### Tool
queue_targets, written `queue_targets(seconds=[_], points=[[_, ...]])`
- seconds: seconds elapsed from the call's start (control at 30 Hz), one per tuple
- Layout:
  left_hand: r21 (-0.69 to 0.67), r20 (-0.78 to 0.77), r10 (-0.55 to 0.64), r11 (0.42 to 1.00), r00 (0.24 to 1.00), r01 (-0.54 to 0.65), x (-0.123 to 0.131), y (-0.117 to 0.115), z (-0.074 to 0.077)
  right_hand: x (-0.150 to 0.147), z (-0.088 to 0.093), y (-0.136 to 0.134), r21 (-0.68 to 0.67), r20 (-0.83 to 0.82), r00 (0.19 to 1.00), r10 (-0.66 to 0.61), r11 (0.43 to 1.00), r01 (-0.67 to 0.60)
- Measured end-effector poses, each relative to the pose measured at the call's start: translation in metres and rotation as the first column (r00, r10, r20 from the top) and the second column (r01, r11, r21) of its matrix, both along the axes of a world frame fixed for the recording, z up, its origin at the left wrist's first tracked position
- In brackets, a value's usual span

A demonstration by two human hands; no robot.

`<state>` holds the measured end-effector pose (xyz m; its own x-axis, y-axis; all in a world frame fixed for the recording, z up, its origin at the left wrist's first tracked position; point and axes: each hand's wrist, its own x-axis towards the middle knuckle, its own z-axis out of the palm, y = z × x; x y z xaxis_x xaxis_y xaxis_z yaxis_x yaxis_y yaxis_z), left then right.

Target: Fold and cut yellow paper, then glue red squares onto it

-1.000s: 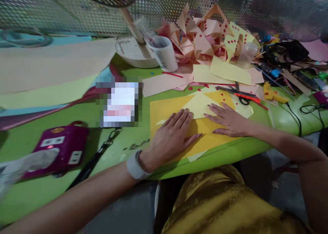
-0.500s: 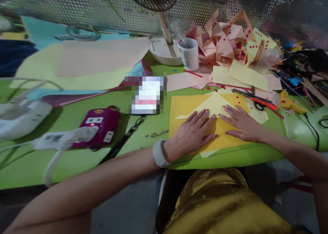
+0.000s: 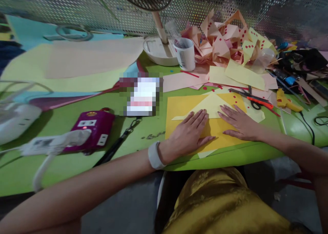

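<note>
A pale yellow folded paper (image 3: 211,106), triangular with its peak pointing away from me, lies on a darker yellow sheet (image 3: 176,107) at the table's near edge. My left hand (image 3: 191,129) lies flat, fingertips on the lower left part of the folded paper and palm over the yellow sheet. On the other side, my right hand (image 3: 239,123) rests with fingers spread, its fingertips at the right part of the fold. Neither hand grips anything. A corner of another pale paper (image 3: 207,153) sticks out under the sheet's near edge.
Scissors (image 3: 252,99) and a yellow glue gun (image 3: 287,102) lie to the right. Behind are a white cup (image 3: 185,54), a fan base (image 3: 161,51) and a heap of folded pink paper (image 3: 217,39). Leftward sit a phone (image 3: 143,95) and a purple power socket (image 3: 94,128).
My left hand's fingers have drawn closer together and slid slightly left along the fold, widening the distance to my right hand. The whole view has shifted a little; my right hand stays in place.
</note>
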<state>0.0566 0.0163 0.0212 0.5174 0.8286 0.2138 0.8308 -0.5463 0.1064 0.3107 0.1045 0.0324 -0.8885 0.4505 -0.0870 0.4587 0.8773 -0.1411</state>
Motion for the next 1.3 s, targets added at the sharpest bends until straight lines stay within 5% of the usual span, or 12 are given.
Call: queue_targets(seconds=[0.37, 0.9, 1.13, 1.3], points=[[-0.013, -0.010, -0.007, 1.000, 1.000, 0.007, -0.012, 0.001, -0.005, 0.014, -0.001, 0.006, -0.077, 0.022, 1.000, -0.021, 0.997, 0.023], [-0.019, -0.044, 0.149, 0.989, 0.988, -0.150, -0.055, -0.019, -0.012, 0.047, 0.003, 0.010, -0.033, 0.047, 0.993, -0.104, 0.994, 0.106], [0.000, -0.117, 0.128, 0.992, 0.985, -0.129, -0.067, -0.023, -0.002, 0.044, 0.004, 0.011, -0.040, 0.047, 0.993, -0.104, 0.994, 0.106], [0.005, -0.160, 0.179, 0.984, 0.971, -0.180, -0.063, -0.006, 0.023, 0.045, 0.002, 0.012, -0.047, 0.039, 0.994, -0.104, 0.993, 0.106]])
